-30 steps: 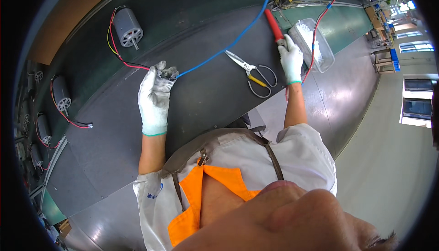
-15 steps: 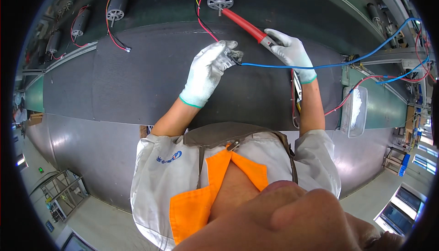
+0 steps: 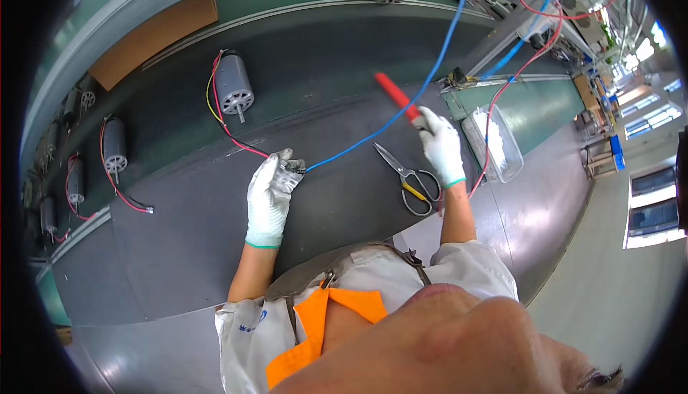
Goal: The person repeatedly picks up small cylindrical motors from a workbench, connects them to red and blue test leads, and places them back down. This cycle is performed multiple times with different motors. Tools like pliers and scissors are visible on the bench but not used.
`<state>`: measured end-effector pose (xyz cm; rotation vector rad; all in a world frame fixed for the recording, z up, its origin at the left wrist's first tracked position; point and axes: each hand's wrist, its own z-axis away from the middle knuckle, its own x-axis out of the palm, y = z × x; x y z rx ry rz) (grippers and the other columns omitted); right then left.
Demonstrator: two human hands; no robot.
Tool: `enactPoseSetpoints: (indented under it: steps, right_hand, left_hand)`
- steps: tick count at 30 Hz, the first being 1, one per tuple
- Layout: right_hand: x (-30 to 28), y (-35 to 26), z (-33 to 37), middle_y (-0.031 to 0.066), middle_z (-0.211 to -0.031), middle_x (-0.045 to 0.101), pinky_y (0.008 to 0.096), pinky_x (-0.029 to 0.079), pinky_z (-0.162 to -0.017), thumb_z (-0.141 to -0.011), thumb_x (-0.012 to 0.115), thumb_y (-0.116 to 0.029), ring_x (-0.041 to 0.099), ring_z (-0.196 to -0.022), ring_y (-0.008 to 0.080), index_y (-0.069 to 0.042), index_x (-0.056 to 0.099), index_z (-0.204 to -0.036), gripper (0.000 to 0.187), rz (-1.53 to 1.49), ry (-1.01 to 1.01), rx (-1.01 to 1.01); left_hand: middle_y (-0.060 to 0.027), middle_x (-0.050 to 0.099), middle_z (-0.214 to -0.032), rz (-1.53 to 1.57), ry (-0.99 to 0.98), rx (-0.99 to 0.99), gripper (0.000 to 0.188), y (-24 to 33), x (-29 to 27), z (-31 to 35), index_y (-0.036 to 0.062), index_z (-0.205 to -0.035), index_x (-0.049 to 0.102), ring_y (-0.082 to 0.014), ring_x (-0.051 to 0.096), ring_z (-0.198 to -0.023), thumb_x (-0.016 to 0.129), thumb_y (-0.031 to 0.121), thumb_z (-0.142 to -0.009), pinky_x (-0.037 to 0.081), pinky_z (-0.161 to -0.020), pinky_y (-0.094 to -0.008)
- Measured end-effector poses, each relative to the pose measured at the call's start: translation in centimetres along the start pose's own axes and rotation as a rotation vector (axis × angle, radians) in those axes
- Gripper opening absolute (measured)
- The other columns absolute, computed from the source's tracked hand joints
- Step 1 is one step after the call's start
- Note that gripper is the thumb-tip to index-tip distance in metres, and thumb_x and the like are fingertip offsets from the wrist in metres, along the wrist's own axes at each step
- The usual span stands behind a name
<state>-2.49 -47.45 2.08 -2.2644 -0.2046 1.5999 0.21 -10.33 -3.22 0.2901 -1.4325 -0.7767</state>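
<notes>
My left hand [image 3: 270, 200], in a white work glove with dirty fingertips, is pinched on the end of the red and black wires [image 3: 247, 147] and the end of a blue cable [image 3: 380, 131]. Its fingers hide the joint. Those wires run up to a grey cylindrical motor [image 3: 235, 82] lying with its shaft toward me. In a matching glove, my right hand [image 3: 441, 149] is closed around a red-handled tool [image 3: 393, 93]; the grip covers its other end. Scissors [image 3: 405, 173] with partly spread blades lie on the dark mat between my hands.
More grey motors [image 3: 115, 149] with leads stand along the left. A clear plastic tray [image 3: 510, 168] with white contents sits right of my right hand. A red cable [image 3: 489, 125] hangs past that hand. A cardboard sheet [image 3: 154, 35] leans at the back left.
The view has turned, with the motor now farther left and lower in it. My right hand has drawn the red-handled tool away from the motor's shaft. My left hand keeps its pinch.
</notes>
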Motion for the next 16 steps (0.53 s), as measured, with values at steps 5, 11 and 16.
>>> enactPoseSetpoints:
  steps: [5, 11, 16]
  right_hand:
    - [-1.4, -2.9, 3.1, 0.0211, -0.127, 0.064, 0.0419, 0.053, -0.095, -0.079, 0.08, -0.014, 0.067, -0.107, 0.0303, -0.012, 0.048, -0.15, 0.078, -0.192, -0.135, -0.003]
    - [0.4, -14.9, 4.1, 0.0126, -0.107, 0.074, 0.0324, 0.057, -0.086, -0.102, 0.063, -0.027, 0.071, -0.09, 0.0176, -0.002, 0.066, -0.132, 0.039, -1.145, -0.839, -0.233]
    - [-2.5, -14.5, 2.2, 0.0132, -0.101, 0.076, 0.0388, 0.057, -0.086, -0.1, 0.063, -0.038, 0.074, -0.092, 0.0228, -0.003, 0.073, -0.12, 0.041, -0.518, -0.819, -0.347]
  left_hand:
    - [-0.0159, 0.072, -0.109, -0.016, 0.054, -0.122, 0.036, -0.1, 0.7, -0.4, -0.0028, -0.113, 0.067, -0.0283, 0.069, -0.1, 0.058, 0.031, -0.104, 0.054, -0.093, -0.044]
    - [-0.0139, 0.071, -0.11, -0.889, 0.005, 0.085, 0.036, 2.6, 1.0, 0.8, -0.0033, -0.106, 0.072, -0.0205, 0.068, -0.093, 0.055, 0.028, -0.105, 0.053, -0.087, -0.034]
    - [-0.0145, 0.072, -0.106, -1.489, 0.5, 0.654, 0.03, 10.4, -10.4, 1.5, -0.0025, -0.104, 0.072, -0.0236, 0.069, -0.088, 0.063, 0.026, -0.101, 0.054, -0.084, -0.0343]
